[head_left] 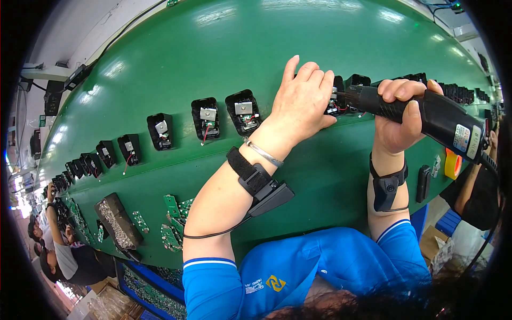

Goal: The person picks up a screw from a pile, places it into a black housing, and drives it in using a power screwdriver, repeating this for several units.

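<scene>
My right hand point(400, 109) grips a black electric screwdriver point(450, 120) that lies nearly level, its tip pointing left. The tip meets a black plastic housing point(337, 85) with a metal plate and a small circuit board inside. Around the left side of that housing goes my left hand point(304, 98), fingers over the far edge and thumb at the near edge; it hides much of the part. Just left of this hand stands another open housing point(244, 109) with a metal plate, a green board and thin wires. One more housing point(357, 81) sits behind the screwdriver's nose.
Similar housings point(160, 130) run in a long row along the green table point(240, 48). At the near left lie loose green circuit boards point(173, 224) and an open dark container of small metal pieces point(117, 221). Orange tape point(453, 164) lies at right. Other people work at both sides.
</scene>
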Demonstrator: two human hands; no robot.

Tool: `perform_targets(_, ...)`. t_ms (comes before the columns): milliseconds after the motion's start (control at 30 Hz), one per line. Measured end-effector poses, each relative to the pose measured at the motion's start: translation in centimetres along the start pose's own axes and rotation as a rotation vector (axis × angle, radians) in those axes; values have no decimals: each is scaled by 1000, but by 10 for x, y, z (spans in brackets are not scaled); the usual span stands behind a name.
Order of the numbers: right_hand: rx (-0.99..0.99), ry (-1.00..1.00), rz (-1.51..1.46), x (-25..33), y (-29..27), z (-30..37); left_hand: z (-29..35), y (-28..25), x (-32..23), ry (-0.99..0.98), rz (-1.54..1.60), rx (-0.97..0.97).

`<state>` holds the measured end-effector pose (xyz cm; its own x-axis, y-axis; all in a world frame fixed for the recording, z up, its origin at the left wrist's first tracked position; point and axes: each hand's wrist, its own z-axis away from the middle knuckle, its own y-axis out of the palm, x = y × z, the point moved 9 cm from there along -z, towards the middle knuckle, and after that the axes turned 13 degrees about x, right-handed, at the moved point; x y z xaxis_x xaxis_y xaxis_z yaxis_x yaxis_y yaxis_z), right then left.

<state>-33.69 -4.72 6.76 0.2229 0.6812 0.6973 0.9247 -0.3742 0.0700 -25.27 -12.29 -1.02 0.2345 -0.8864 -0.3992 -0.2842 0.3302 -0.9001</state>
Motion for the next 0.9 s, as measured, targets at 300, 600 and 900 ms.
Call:
perform_targets(300,-6,-16,-32,-12,8,8,9,5,11,-6,1,-6)
perform_targets(600,105,10,-12,-25,29,14,11,9,19,19,-20,-35)
perform_targets(900,-32,63,-53,-48,18,21,13,15,31,-6,-18,-38)
